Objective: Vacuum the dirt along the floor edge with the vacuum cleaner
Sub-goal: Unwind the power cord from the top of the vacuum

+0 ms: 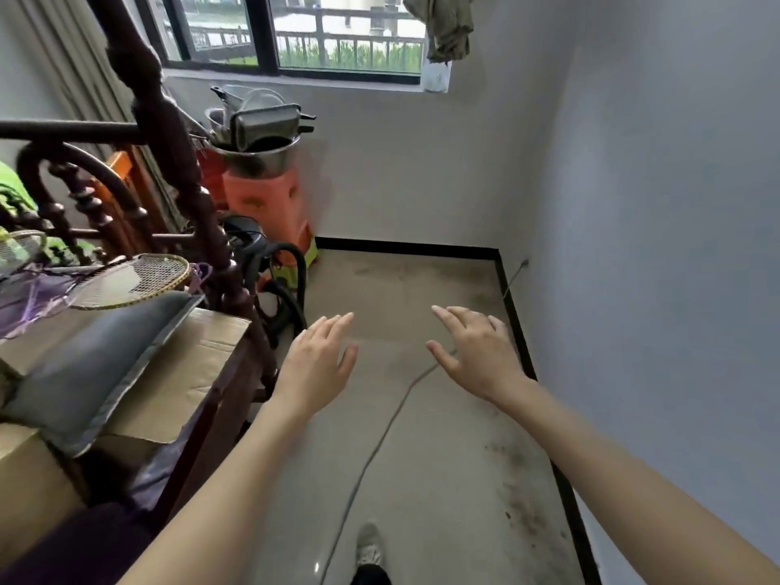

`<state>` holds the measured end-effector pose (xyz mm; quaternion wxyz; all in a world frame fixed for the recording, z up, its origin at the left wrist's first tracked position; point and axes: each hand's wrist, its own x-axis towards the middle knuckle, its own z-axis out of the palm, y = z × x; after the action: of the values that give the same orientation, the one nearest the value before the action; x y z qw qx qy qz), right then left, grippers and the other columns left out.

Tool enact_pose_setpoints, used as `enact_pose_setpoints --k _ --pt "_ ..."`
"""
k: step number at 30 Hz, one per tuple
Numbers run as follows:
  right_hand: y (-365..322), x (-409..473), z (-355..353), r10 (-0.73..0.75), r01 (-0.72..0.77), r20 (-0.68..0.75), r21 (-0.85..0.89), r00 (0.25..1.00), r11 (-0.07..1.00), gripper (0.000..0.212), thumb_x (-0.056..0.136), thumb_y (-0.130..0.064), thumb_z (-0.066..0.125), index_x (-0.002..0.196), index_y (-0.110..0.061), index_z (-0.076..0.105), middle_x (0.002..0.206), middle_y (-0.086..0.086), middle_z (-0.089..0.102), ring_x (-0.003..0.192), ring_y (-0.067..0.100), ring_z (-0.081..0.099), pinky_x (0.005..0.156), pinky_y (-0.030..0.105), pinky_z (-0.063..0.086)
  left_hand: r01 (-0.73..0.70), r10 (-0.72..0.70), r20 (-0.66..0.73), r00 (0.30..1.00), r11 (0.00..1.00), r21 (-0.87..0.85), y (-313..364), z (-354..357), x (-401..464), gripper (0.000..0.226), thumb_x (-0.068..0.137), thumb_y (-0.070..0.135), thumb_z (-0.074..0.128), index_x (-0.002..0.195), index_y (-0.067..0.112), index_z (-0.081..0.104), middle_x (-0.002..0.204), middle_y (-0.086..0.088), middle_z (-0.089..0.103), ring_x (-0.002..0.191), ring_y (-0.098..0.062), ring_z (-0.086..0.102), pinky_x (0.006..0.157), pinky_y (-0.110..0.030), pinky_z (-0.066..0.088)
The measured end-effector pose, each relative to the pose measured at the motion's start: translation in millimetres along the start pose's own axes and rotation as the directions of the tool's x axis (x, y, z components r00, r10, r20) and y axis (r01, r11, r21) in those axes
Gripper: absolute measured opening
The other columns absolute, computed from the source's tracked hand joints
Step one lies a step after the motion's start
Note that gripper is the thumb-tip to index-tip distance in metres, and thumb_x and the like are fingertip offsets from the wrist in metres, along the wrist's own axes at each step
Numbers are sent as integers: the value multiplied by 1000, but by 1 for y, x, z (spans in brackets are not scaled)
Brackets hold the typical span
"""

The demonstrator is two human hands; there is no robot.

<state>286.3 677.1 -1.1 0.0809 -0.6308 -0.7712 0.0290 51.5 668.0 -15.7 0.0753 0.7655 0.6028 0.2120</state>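
Observation:
My left hand [317,361] and my right hand [477,349] are stretched out in front of me over the floor, fingers straight and spread, holding nothing. The vacuum cleaner [249,247], dark with a black hose [295,285], stands at the left behind the wooden bed post, beyond my left hand. A grey cord [375,449] runs along the floor toward me. Dark dirt [523,496] lies on the floor along the black skirting [517,327] by the right wall, below my right forearm.
An orange stool [270,204] carries a metal basin with pans near the far wall. A dark wooden bed frame [185,171], a cardboard box [190,373], a grey cushion and a badminton racket crowd the left. My shoe [369,546] shows at the bottom.

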Motion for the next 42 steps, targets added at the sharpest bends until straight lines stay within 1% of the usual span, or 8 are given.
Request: enact_pose_setpoints --k 9,13,15,20,23,29,33,42 --pt "17 206 14 -38 38 -18 1 999 999 59 99 -49 41 152 -28 27 152 -4 35 139 15 33 115 40 17 109 -109 -58 992 994 -11 -81 9 185 50 99 29 45 146 12 36 147 -7 41 140 -23 31 114 -35 24" --pt "28 297 22 -49 48 16 10 999 999 59 99 -49 42 152 -27 28 152 -3 36 138 17 35 115 40 17 139 -140 -23 990 990 -26 -107 23 264 50 99 29 46 145 11 37 146 -7 43 139 -23 33 114 -36 25" --pt "30 308 23 -57 57 17 4 998 998 59 99 -48 42 152 -27 27 153 -3 35 138 17 34 115 39 17 130 -130 -19 991 991 -10 -110 24 271 50 99 29 46 145 11 37 146 -7 43 139 -22 33 114 -36 25" --pt "39 408 44 -148 147 65 19 987 989 59 100 -49 39 153 -28 24 154 -4 32 139 14 32 116 38 16 217 -217 -2 976 976 5 -147 49 343 50 99 30 45 146 13 36 147 -5 41 140 -21 31 114 -32 22" --pt "47 475 55 -208 204 80 47 975 978 59 100 -48 39 153 -28 23 154 -4 32 139 15 31 116 39 15 267 -266 -41 963 963 26 -169 61 392 50 98 29 47 144 12 39 144 -6 45 138 -21 35 112 -33 25" --pt "64 589 63 -360 354 103 73 927 932 58 100 -47 40 152 -27 26 153 -4 34 140 14 31 117 40 15 374 -371 -54 927 925 70 -193 79 480 50 99 30 44 145 12 37 146 -5 43 138 -20 34 113 -32 23" --pt "62 657 72 -427 422 139 65 894 904 58 100 -48 39 153 -28 25 153 -6 33 141 14 30 116 39 15 455 -452 -54 890 886 88 -215 85 518 50 99 31 42 146 15 34 148 -2 40 141 -19 29 115 -34 22" --pt "-21 776 120 -619 611 168 100 767 785 57 99 -49 41 151 -28 30 151 -6 38 138 16 36 111 38 19 617 -604 -123 787 771 160 -318 81 560 51 99 31 42 146 13 34 149 -4 39 142 -20 28 116 -33 21"
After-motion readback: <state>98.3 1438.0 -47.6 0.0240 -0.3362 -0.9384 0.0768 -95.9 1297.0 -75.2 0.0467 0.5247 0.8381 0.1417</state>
